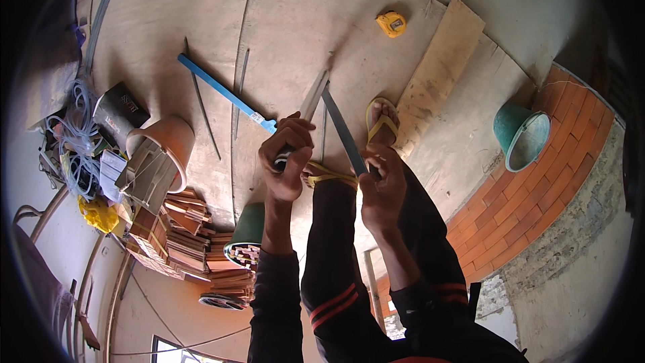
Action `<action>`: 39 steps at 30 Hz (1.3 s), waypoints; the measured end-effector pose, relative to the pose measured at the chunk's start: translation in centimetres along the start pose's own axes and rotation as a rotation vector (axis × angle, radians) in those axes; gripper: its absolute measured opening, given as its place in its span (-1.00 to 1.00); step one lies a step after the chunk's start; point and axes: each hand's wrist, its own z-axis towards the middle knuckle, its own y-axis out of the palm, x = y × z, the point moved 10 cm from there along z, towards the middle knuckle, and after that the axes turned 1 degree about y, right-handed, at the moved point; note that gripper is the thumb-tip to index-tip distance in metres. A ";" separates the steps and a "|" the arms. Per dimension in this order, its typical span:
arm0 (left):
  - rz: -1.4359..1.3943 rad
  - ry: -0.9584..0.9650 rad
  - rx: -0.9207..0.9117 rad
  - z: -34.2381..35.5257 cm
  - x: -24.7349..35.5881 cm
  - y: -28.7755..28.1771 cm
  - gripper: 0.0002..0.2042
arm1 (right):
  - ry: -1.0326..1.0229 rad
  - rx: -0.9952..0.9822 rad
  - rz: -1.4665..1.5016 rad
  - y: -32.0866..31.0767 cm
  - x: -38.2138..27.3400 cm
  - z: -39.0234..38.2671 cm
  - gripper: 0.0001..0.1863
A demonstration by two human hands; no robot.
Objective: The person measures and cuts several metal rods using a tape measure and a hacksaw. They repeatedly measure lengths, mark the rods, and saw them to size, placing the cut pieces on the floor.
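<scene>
My left hand (289,154) is closed around the dark, white-banded handle of a tool with a pale, knife-like blade (314,99) that points away from me. In my right hand (383,188) I grip a long, flat, dark grey metal bar (344,131), which looks like a file. Its far end meets or crosses the blade near the tip; contact cannot be made out for sure. Left of my left hand lies a long blue bar (225,91) with a small white label.
A yellow tape measure (392,24) and a plank (443,57) lie on the pale boards ahead. Thin rods (201,107) are at left, near a pinkish bucket (176,144), a black box (121,113), clear tubing (77,134) and stacked tiles (188,228). A green bucket (521,136) stands right.
</scene>
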 end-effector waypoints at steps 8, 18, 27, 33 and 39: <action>0.249 -0.203 -0.117 -0.9 0.2 3.7 -0.65 | 0.018 -0.059 0.077 2.4 0.6 -1.3 -0.55; 0.643 0.437 -0.327 -2.9 3.3 6.9 -0.71 | -0.402 -0.147 -0.245 4.8 -5.5 -0.5 -0.45; 0.091 -0.050 0.042 -5.5 0.8 3.6 -0.60 | -0.221 -0.125 -0.064 5.1 -3.8 1.7 -0.75; 0.420 0.263 0.128 -9.2 1.9 5.4 -0.40 | -0.143 -0.123 -0.136 4.7 -3.1 1.5 -0.73; 0.456 0.202 0.074 -6.5 -0.6 5.6 -0.40 | -0.109 -0.346 -0.268 6.6 -4.5 2.2 -0.69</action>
